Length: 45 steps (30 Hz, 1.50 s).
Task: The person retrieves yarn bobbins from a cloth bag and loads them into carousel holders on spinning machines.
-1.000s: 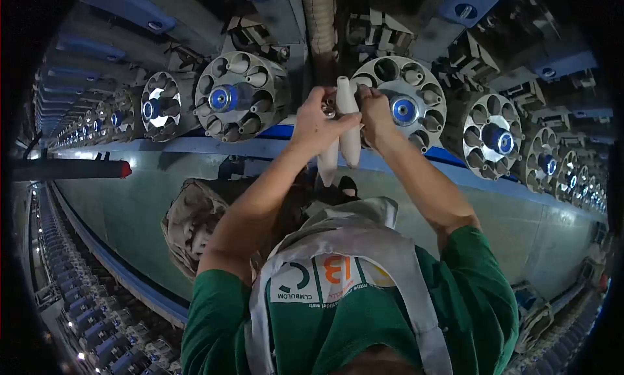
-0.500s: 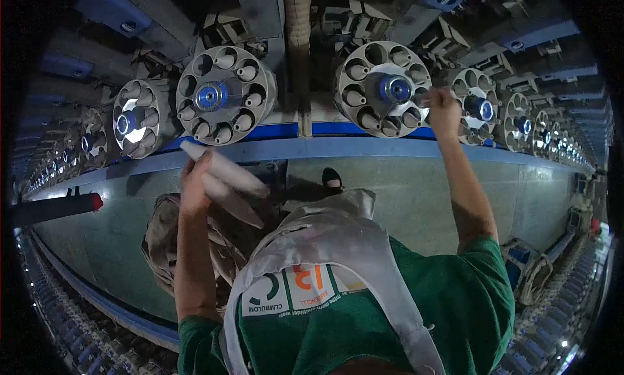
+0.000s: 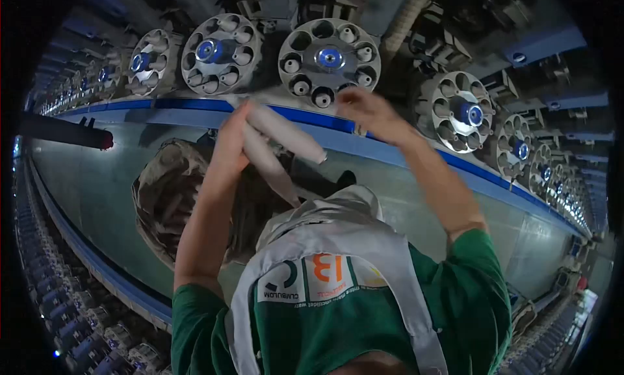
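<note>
My left hand [image 3: 233,135] is wrapped round two pale bobbins, an upper one [image 3: 286,133] and a lower one [image 3: 268,165], which both slant down to the right. Blurred by motion, my right hand [image 3: 374,111] is at the lower right edge of a round bobbin holder [image 3: 312,39]; its fingertips are smeared, and whether they hold anything does not show. That holder has a blue hub and several bobbins in its round pockets.
A second round holder [image 3: 195,72] stands to the left, another [image 3: 448,124] to the right, with more along the machine. Below runs a blue rail [image 3: 305,118]. An open cloth sack [image 3: 153,212] with bobbins is at lower left. A dark bar [image 3: 65,131] juts in from the left.
The view has shifted along the machine. My left hand still carries the two bobbins and is now nearer the rail. My right hand has moved from one holder's right side to a holder's lower edge.
</note>
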Tool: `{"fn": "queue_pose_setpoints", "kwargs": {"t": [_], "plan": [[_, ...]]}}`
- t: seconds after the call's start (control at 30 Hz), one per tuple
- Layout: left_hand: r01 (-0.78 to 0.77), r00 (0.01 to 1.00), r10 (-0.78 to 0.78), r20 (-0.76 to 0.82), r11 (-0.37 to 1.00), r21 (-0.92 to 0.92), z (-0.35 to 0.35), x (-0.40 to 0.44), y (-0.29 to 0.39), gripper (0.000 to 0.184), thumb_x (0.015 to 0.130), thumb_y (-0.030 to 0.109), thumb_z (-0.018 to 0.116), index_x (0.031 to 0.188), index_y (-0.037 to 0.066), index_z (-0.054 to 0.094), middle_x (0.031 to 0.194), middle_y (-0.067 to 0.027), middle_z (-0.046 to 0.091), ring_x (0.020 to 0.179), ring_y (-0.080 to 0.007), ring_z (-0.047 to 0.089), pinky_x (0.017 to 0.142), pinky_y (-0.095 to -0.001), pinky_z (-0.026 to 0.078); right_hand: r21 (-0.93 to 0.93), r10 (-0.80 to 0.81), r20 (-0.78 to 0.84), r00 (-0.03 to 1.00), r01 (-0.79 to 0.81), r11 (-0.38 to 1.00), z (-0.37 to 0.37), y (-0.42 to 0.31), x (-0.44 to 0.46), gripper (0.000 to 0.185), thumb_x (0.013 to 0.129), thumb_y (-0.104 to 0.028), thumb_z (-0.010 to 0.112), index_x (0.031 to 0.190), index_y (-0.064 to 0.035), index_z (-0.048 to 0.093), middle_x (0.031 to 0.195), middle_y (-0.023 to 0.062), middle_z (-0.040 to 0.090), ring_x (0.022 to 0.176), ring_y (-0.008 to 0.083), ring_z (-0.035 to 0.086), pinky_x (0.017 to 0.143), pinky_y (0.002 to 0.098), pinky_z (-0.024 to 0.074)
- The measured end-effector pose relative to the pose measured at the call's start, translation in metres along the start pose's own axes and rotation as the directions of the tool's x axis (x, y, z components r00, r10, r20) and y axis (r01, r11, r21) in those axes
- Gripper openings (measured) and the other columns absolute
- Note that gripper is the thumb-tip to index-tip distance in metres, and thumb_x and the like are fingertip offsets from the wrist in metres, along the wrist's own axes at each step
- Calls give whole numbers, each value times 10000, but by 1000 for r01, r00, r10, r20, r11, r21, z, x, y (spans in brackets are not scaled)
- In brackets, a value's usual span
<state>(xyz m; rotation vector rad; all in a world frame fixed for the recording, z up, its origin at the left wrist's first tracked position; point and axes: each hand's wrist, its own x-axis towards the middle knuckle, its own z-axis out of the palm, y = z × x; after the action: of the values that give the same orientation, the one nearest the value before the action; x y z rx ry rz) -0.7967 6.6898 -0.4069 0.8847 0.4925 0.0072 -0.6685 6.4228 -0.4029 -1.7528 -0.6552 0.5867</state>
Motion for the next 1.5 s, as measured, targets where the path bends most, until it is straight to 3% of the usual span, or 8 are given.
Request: {"fn": "queue_pose_setpoints", "kwargs": {"t": [0.17,0.37,0.47,0.57,0.73,0.87,1.33,1.5], "plan": [[-18,989,19,-147,1000,8,-12,37,35,306,861,326,601,983,48,560,869,-76,580,730,-184,573,616,-336,488,180,399,375,837,-488,854,65,-37,26,250,899,-279,548,974,-41,553,737,-5,492,613,70,437,525,221,369],[-95,963,33,-266,970,-224,-41,79,41,354,875,353,575,1022,34,527,872,-87,563,735,-186,572,706,-351,510,335,189,-416,890,-43,941,-25,23,61,173,901,-160,514,755,-71,540,652,-45,445,564,44,402,467,217,311],[-73,987,38,-157,972,-222,-45,102,42,419,872,384,577,1094,38,500,910,-78,538,798,-183,555,815,-375,492,655,-26,-370,929,281,701,-102,103,80,54,880,-113,541,912,-81,571,715,-24,517,576,46,446,470,198,327],[-82,988,60,-140,984,-157,-28,123,50,441,881,396,560,1126,35,499,943,-95,550,814,-185,561,787,-349,488,402,308,-606,733,-52,914,-30,46,111,237,865,-186,601,1062,-80,521,737,0,535,584,54,461,475,204,352],[-42,998,39,-40,995,-96,-16,134,67,436,901,410,518,1107,26,516,908,-93,582,784,-176,568,685,-298,480,603,422,-189,887,-234,762,44,-8,159,197,910,-227,544,959,-36,562,699,10,519,575,75,432,491,221,327],[2,998,-1,68,1000,-19,-31,139,100,435,906,420,507,1066,17,540,865,-88,599,750,-163,570,633,-269,465,443,209,-181,961,-110,890,24,3,159,235,907,-247,557,798,-39,554,629,-4,493,545,77,428,496,225,345],[-42,997,28,76,981,191,28,138,123,384,791,196,704,1096,23,547,938,-96,589,622,-185,599,528,-318,493,34,14,-893,451,37,999,0,12,86,221,927,-200,519,825,-11,573,674,-15,511,554,52,418,486,215,341],[80,991,-79,111,997,-7,0,142,130,269,846,265,612,955,25,557,811,-92,600,618,-183,548,559,-315,469,-391,-42,-776,629,-428,815,7,39,64,170,830,-184,611,958,-73,594,704,98,588,591,226,557,566,343,451]]}}
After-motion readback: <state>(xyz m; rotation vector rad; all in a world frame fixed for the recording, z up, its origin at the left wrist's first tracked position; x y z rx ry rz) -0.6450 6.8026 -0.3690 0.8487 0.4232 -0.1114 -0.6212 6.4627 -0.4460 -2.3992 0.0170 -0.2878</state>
